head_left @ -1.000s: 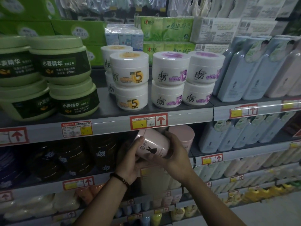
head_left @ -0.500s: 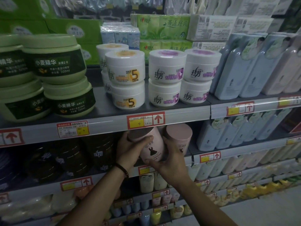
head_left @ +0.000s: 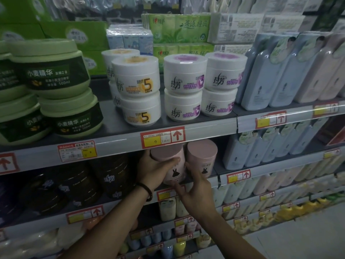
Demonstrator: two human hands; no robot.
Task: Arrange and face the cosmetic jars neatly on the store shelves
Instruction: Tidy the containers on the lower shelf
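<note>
Held jar [head_left: 172, 168] left of, seemingly touching, neighbour jar [head_left: 202, 157].

Left hand [head_left: 155, 171] grips a pink jar [head_left: 174, 174], right hand [head_left: 197, 192] touches its base, a second jar [head_left: 202, 156] just beside it

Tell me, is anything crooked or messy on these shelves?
Only the pink jar gripped by the left hand looks off: its top leans left, while the neighbour jar beside it stands straight. The right hand touches its lower side. Nothing looks spilled or broken.
</note>
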